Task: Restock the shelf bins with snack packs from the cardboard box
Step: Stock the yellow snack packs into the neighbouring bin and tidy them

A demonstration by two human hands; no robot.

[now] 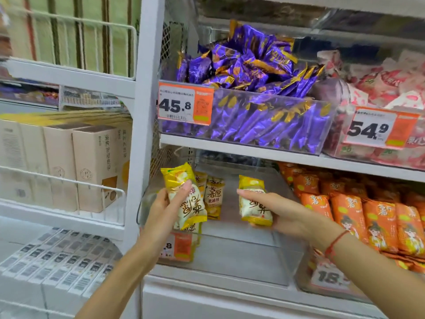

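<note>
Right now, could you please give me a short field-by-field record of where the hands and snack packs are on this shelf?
left hand: holds a yellow snack pack, tilted, over the clear bin's left side
right hand: holds a second yellow pack over the bin's middle
clear bin: mostly bare floor; a few yellow packs standing at back left
bin above: purple packs, heaped
bin to the right: orange packs, in rows
cardboard box: not in view

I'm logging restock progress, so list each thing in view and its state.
Left hand: holding a yellow pack
Right hand: holding a second yellow pack
Clear bin: mostly bare, few packs standing at left
Purple bin: heaped
Orange packs: upright rows
</note>
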